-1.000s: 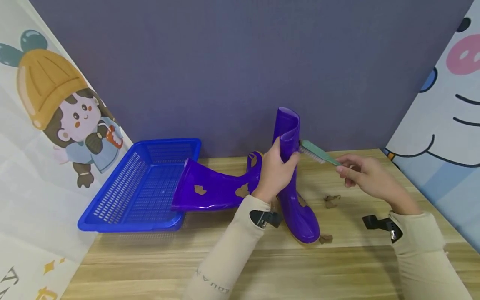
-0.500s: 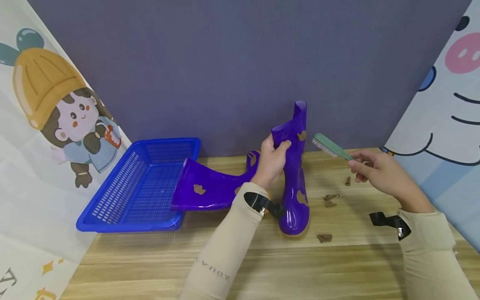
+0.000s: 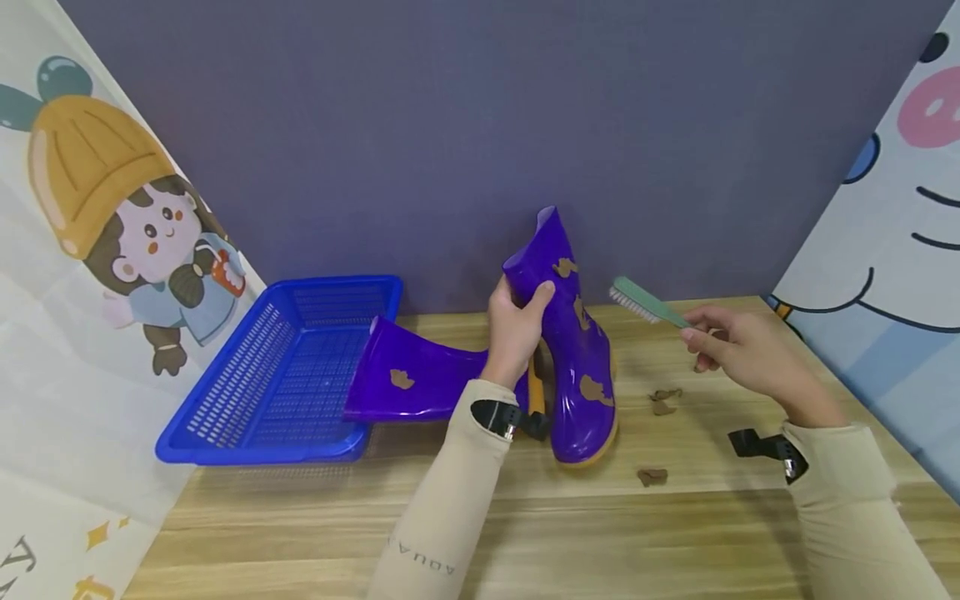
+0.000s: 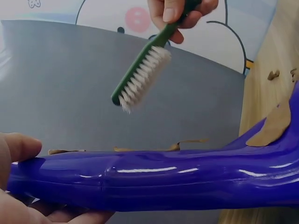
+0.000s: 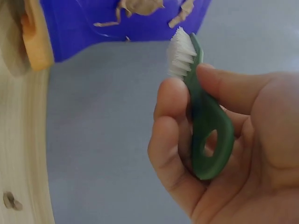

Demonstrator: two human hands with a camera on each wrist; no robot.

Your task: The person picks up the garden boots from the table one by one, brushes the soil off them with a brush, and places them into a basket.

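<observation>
Purple boot (image 3: 572, 358) is at the middle of the counter (image 3: 615, 533), toe toward the person, shaft leaning left; whether the sole bears fully on the surface cannot be told. Of the hands, the left hand (image 3: 517, 329) grips the shaft, thumb on one side and fingers round the other; the right hand (image 3: 731, 346) pinches the handle of a green brush (image 3: 647, 302), its white bristles turned toward the boot but apart from it. The work is judged to be brushing off dirt, and incomplete: brown patches (image 3: 596, 390) remain on the shaft and over the foot. Loose brown pieces (image 3: 652, 477) on the counter right of the boot suggest that part of the removal is done. Second boot (image 3: 442, 383) lies on its side to the left, foot partly hidden by the left arm, with a patch visible on its shaft; judged untreated. Its open end overlaps the right side of a blue basket (image 3: 255, 456); contact not confirmed. Outstanding, in judgement: the remaining patches, then the second boot. Counter surface: pale wood grain with darker streaks. Grey panel (image 3: 480, 125) closes the back. Left hanging bears a cartoon figure (image 3: 161, 233) in an orange hat; right hanging shows a pink snout (image 3: 930, 108) on white.
</observation>
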